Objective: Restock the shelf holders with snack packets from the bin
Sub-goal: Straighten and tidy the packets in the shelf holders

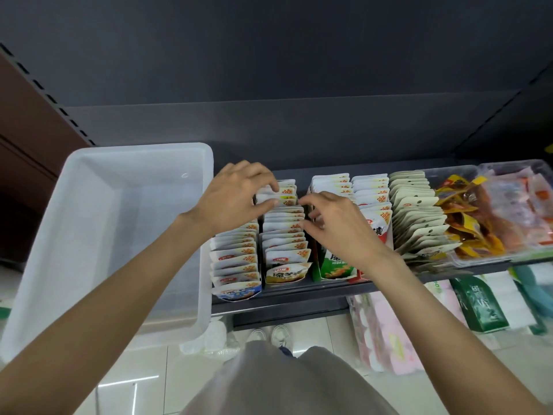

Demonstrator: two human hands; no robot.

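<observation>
Hands: we have both bare hands over the rows of snack packets on the dark shelf (299, 290).
Left hand (236, 199): ours sits at about 11 o'clock from the frame's middle, fingers curled, thumb and fingertips pinching the top edges of packets near the back of the second row.
Right hand (338, 223): ours is just beside the left one, toward 1 o'clock, fingers bent and loosely parted, their tips touching the packets' right edges; we cannot tell whether it grips one.
Snack packets (284, 235): white packets with orange corner marks stand upright, packed one behind another in card holders.
Holders: the blue-fronted holder (238, 290) is at the left end, the yellow-fronted holder (285, 275) next to it, then the green-fronted holder (333, 266), partly under our right wrist.
Bin (74, 223): the white plastic bin sits at 9 o'clock, touching the shelf's left end; we see no packets on the part of its floor that shows.
Tray: a clear tray (490, 259) at 3 o'clock holds loose yellow and pink packs.
Below: shoes (270, 335) and pale floor tiles show at 6 o'clock.
</observation>
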